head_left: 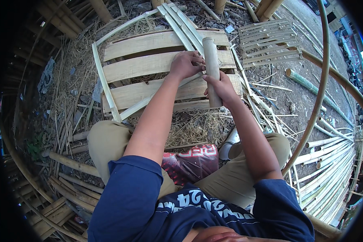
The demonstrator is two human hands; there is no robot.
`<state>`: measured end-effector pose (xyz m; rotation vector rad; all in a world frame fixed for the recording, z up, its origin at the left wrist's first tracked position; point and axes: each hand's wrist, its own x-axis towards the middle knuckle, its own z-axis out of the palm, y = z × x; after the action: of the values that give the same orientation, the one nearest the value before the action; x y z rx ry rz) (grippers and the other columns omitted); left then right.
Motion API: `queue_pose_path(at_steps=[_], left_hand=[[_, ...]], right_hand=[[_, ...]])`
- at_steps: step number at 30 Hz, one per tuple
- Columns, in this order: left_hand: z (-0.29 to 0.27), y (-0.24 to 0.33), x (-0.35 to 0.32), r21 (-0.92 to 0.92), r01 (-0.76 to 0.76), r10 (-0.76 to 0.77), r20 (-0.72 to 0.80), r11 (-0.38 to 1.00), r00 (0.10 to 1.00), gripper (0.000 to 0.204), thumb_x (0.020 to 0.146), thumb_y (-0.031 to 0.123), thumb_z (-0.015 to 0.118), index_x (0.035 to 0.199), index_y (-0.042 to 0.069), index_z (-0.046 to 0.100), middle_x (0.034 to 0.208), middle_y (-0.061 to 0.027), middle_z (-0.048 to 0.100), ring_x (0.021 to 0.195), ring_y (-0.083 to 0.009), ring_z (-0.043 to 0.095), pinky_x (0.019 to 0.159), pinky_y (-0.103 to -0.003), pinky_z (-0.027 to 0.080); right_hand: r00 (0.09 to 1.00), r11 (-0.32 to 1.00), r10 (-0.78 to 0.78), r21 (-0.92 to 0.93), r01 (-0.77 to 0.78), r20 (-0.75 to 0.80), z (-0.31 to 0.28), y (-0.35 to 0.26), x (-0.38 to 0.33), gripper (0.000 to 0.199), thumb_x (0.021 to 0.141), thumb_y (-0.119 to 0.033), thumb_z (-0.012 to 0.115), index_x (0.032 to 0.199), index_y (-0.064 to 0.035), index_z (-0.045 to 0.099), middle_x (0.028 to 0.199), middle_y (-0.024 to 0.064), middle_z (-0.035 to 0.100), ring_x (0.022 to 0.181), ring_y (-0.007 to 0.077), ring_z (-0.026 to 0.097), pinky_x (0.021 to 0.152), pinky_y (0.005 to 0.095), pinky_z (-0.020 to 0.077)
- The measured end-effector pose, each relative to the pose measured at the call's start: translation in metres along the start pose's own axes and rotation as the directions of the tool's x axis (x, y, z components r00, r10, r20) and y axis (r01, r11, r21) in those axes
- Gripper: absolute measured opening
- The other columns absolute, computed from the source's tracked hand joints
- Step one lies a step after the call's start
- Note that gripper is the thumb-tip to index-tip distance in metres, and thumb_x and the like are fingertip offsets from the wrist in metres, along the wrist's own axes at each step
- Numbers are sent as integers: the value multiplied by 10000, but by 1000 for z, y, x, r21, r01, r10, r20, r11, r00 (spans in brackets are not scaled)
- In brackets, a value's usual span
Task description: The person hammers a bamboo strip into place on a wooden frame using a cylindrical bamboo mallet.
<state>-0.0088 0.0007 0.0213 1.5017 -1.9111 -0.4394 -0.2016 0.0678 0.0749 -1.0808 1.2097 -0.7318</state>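
The ground is bare dirt strewn with dry straw and shavings, and a low pallet (149, 66) of pale wooden slats lies on it in front of the seated person's knees. Bamboo poles (330, 161) lie bundled well beyond the right hand's fingers, a woven slat mat (270, 42) rests on the ground past the fingertips to the right, and a red printed sack (191, 161) sits between the thighs, nearer the body than both hands. Flat bamboo strips (181, 24) cross the pallet and run under the left hand. A short bamboo tube (211, 64) stands over the pallet, its long axis running away from the body, top end pointing far from the person and tilted slightly left. The right hand (221, 88) clamps its fingers around the tube's lower half. The left hand (186, 64) sits just left of the tube, fingers curled together, their tips touching its side and pressing a strip.
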Motion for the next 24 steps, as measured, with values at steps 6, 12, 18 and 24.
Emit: queue_pose_path(at_steps=[6,12,18,24], left_hand=[[1,-15,0,-40,-121,120,-29,992,992,197,814,339,837,1006,294,838,1145,23,759,1172,-221,671,1108,-389,468],[7,-28,-1,-254,-40,18,-88,966,996,284,956,177,693,1233,191,755,1351,-42,691,1342,-256,591,1204,-512,354],[12,-13,-2,296,4,76,-258,955,963,508,969,261,642,1461,147,592,1526,-23,572,1461,-215,475,1250,-688,67],[15,-17,2,331,67,-12,-166,941,986,507,983,317,610,1472,186,589,1573,1,530,1497,-193,433,1232,-731,-10]], right_hand=[[1000,1000,6,-17,-6,17,-4,-3,3,544,911,-266,758,1278,43,502,949,143,649,626,206,689,526,354,556],[997,999,43,30,-41,-65,-15,-12,-4,483,920,-244,759,1232,25,507,854,102,644,604,196,676,529,341,560],[968,764,-195,-643,50,-157,-36,-21,-30,538,830,-239,749,1256,50,594,974,240,729,794,329,746,732,440,578],[811,377,-585,-887,267,-5,-37,-8,-59,612,838,-182,743,1421,-130,565,898,218,717,773,395,718,714,488,562]])
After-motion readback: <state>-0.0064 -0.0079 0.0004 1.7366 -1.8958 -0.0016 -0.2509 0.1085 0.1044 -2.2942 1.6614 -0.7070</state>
